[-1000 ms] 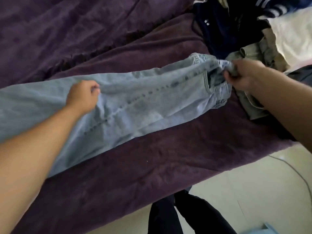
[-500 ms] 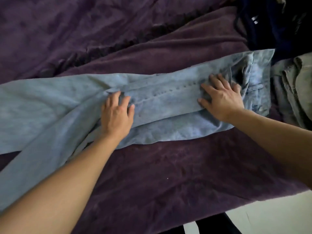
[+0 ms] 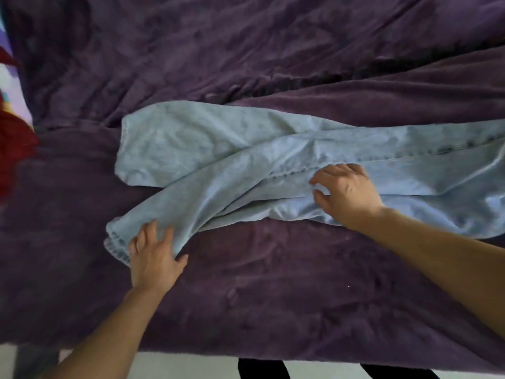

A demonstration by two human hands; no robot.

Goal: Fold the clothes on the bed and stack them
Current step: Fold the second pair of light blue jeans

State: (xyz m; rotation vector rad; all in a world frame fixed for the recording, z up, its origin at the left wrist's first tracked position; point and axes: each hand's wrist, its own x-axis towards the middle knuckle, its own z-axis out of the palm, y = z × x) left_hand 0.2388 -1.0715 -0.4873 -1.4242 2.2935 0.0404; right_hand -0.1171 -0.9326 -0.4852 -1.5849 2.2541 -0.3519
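Two legs of the jeans [image 3: 218,149] are not yet lined up, so we judge this to be the straightening step, ahead of the first fold. At the far left edge a red cloth [image 3: 13,149] lies on the purple bed cover [image 3: 246,283]. Next comes our left hand [image 3: 154,255], fingers spread and nearly straight, flat on the hem end of the nearer leg and gripping nothing. The other leg splays toward the far side, its hem well apart from the nearer one. The jeans run across the bed cover and out of view on the right. Our right hand [image 3: 347,190] rests beside the seam, fingers loosely bent, tips touching the cloth, pinching nothing that we can see. Next, we reckon, the left hand should take the nearer hem and lay it over the far one while the right holds the jeans down
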